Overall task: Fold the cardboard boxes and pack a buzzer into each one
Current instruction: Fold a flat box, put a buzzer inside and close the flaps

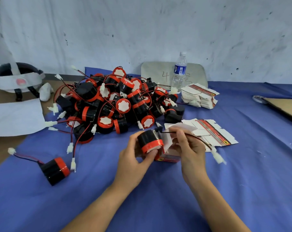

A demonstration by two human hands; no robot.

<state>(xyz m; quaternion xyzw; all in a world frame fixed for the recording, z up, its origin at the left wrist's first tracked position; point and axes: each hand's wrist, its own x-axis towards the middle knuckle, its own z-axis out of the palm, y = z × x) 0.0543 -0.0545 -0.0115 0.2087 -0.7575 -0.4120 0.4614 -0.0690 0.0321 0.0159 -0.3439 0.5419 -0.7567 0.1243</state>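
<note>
My left hand [133, 158] grips a black buzzer with a red rim [149, 140] just above the blue cloth. Its black and red wire runs right through the fingers of my right hand [188, 146], which pinch it; the white plug [218, 157] hangs past that hand. A folded red and white cardboard box [168, 156] sits between the two hands with its white flaps open, partly hidden by them. Flat box blanks [213, 133] lie just behind my right hand. A big pile of buzzers [115, 102] lies further back.
One loose buzzer [55, 170] lies at the left on the blue cloth [158, 198]. A stack of flat blanks [199, 96] and a water bottle [179, 71] stand at the back right. A white sheet [14, 116] and a headband device [18, 79] are at the left, brown cardboard [285, 107] at the right edge.
</note>
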